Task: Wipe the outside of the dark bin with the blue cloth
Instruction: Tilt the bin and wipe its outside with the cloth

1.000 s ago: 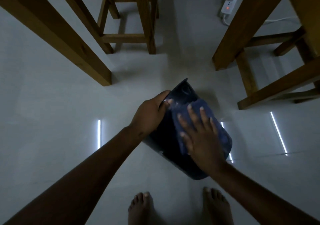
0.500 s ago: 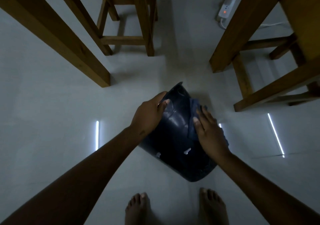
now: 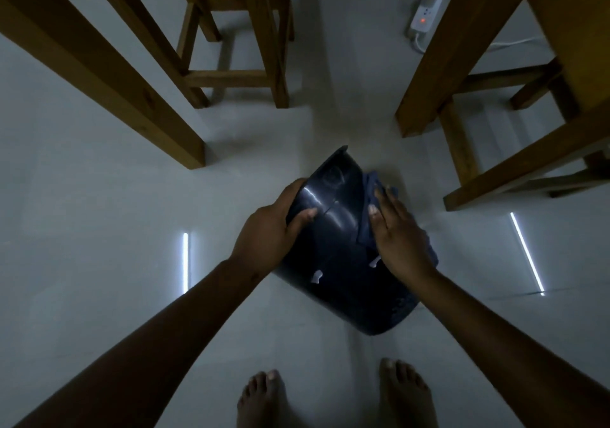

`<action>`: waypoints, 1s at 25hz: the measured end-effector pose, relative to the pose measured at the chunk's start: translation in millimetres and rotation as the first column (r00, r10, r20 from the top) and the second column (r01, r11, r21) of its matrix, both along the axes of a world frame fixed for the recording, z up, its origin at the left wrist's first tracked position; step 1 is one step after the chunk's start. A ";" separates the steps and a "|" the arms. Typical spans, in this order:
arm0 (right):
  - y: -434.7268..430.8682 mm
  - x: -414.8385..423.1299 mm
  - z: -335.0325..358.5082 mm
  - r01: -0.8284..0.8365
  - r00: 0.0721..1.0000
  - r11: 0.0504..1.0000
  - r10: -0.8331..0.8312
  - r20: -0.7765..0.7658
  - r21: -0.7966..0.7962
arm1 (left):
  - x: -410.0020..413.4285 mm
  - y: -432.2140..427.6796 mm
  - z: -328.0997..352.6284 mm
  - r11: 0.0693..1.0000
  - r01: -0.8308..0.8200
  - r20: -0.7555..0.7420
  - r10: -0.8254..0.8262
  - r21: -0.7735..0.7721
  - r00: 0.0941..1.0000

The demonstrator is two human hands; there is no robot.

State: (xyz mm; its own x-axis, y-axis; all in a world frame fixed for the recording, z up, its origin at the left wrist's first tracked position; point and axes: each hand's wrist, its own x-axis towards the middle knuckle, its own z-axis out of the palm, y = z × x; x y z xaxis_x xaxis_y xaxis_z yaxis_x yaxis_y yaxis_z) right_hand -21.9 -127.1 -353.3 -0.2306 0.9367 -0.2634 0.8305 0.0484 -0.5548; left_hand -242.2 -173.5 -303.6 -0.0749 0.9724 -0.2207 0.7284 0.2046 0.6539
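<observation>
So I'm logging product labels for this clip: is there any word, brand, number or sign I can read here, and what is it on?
No text can be read.
dark bin: a faint round embossed mark near its far end, too dim to read; pale patches lower down are glare or scuffs, not letters.
power strip: only a lit red indicator, no legible print.
blue cloth: no label visible.

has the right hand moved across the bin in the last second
Yes. The right hand slid the blue cloth off the dark bin's upper face to its right side, toward the right-hand wooden legs.

floor (image 3: 99,229): pale tile | on it: dark bin (image 3: 333,262), power strip (image 3: 425,12), bare feet (image 3: 264,398)
</observation>
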 end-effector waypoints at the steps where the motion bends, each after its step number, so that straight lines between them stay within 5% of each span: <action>1: -16.2 -3.1 2.6 0.014 0.999 1.000 -0.015 0.041 0.024 | 0.6 7.3 0.6 1.000 0.006 -0.047 -0.006 0.009 0.999; 4: -86.9 -10.6 5.2 -0.270 0.958 0.946 0.245 0.149 0.182 | -0.2 24.3 0.2 0.996 0.083 -0.109 -0.079 0.032 0.991; 6: -70.5 -2.9 -7.4 -0.356 0.934 0.910 0.345 0.088 0.213 | 1.2 26.1 0.4 0.996 0.087 -0.057 -0.086 0.024 0.995; 9: -16.2 10.2 -6.3 -0.126 0.985 0.991 0.130 -0.113 0.044 | 5.6 25.6 2.3 1.000 0.026 -0.078 -0.025 0.015 0.997; 11: -34.9 8.6 -4.6 -0.077 0.997 0.997 0.077 -0.021 0.002 | 6.4 24.5 1.4 1.000 0.003 -0.085 -0.004 -0.009 0.996; 15: -103.2 -13.8 4.4 -0.524 0.849 0.824 0.484 0.211 0.217 | 0.4 23.7 -3.6 1.000 0.015 -0.090 -0.014 0.008 0.996; 17: -70.8 -15.1 -5.8 -0.454 0.891 0.848 0.421 0.171 0.276 | 1.9 22.8 -0.8 1.000 0.017 -0.084 -0.014 0.026 0.996; 19: -23.7 -9.3 -6.4 -0.191 0.979 0.980 0.194 -0.058 0.060 | 5.2 21.2 2.2 1.000 -0.010 -0.075 0.010 0.003 0.997; 21: -17.0 -2.7 -7.4 0.005 0.992 0.995 -0.018 -0.128 -0.102 | 5.8 20.4 3.7 0.999 -0.031 -0.060 0.029 -0.023 0.998; 25: -98.0 -18.8 6.2 -0.287 0.954 0.945 0.266 0.139 0.156 | -0.3 20.0 -1.3 1.000 -0.002 -0.071 0.002 -0.002 0.997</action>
